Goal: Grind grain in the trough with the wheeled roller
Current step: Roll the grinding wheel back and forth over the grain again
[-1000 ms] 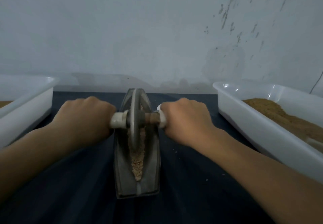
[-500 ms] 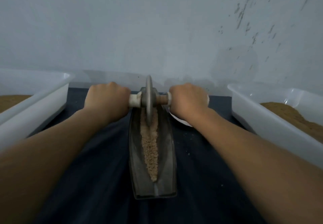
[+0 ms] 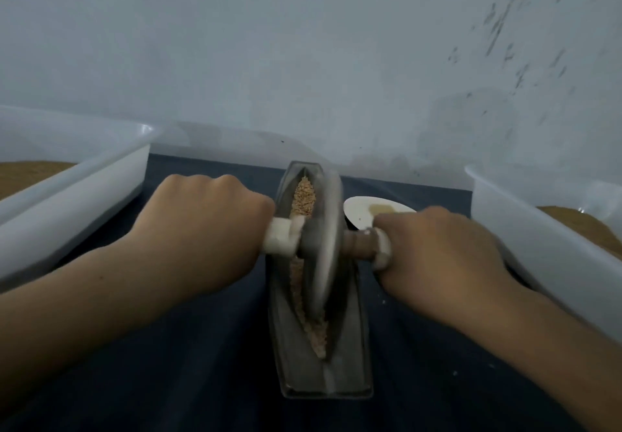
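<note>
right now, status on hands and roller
Left hand, right hand grip roller handles. Wheel midway along trough, in grain. White dish beside trough, nothing blocking.

Two white tubs stand on the dark bench (image 3: 202, 364), the left tub (image 3: 84, 175) and the right tub (image 3: 538, 246) each holding brown powder. Between them, near the scuffed grey wall (image 3: 303, 61), lies a white plate (image 3: 363, 209) with a yellowish smear.
</note>
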`<state>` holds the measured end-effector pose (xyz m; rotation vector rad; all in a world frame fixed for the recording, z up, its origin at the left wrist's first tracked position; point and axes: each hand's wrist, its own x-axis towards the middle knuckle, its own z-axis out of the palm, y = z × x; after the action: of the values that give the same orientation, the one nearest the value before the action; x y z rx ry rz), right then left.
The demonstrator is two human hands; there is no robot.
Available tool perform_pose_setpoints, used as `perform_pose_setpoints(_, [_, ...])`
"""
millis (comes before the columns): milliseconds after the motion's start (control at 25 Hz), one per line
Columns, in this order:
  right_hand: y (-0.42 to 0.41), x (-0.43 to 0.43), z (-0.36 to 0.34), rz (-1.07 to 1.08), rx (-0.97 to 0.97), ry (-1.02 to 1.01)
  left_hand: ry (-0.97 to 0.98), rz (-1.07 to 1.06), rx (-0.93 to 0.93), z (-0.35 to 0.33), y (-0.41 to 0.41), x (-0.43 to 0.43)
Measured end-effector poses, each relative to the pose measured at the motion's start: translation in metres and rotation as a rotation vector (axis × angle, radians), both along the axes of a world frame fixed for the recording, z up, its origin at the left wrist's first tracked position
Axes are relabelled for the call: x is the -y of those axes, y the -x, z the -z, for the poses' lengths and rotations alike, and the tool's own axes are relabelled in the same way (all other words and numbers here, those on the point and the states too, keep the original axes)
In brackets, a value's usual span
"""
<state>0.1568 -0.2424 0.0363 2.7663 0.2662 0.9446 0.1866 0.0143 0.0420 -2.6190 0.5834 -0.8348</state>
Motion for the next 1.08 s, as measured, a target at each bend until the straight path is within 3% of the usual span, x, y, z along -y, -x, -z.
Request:
perform_pose_setpoints(80, [-0.041, -0.013, -0.002, 0.117, -0.042, 0.042, 0.06, -0.108, -0.047, 0.006, -0.043, 0.008])
perform_pose_setpoints(160, [-0.082, -0.023, -0.01, 0.12, -0.139, -0.024, 0.157, -0.151, -0.188, 0.001, -0.072, 0.016])
perform_pose_setpoints(240, [-0.094, -0.026, -0.018, 0.112, -0.175, -0.031, 0.19, -0.162, -0.208, -0.002, -0.08, 0.019])
perform_pose_setpoints(360, [-0.049, -0.016, -0.013, 0.06, -0.21, -0.037, 0.126, -0.111, -0.077, 0.001, -0.041, 0.01])
perform_pose_setpoints(560, [0.033, 0.014, -0.009, -0.04, -0.127, -0.028, 0.065, 0.186, 0.116, -0.007, 0.025, -0.019])
perform_pose_setpoints(720, [-0.001, 0.001, 0.0, 0.055, -0.077, -0.005, 0.016, -0.018, 0.004, 0.006, -0.006, -0.002])
perform_pose_setpoints(800, [-0.05, -0.014, -0.006, 0.134, -0.143, -0.029, 0.096, -0.123, 0.026, 0.008, -0.044, 0.014])
perform_pose_setpoints(880, [-0.086, -0.024, -0.019, 0.15, -0.236, -0.075, 0.187, -0.18, -0.089, -0.001, -0.069, 0.022])
perform_pose_setpoints(960, [-0.092, -0.026, -0.024, 0.132, -0.205, -0.03, 0.251, -0.18, -0.157, 0.0, -0.074, 0.02])
perform_pose_setpoints(1080, [-0.045, -0.015, -0.013, 0.021, -0.253, -0.052, 0.17, -0.118, -0.027, 0.009, -0.031, 0.009])
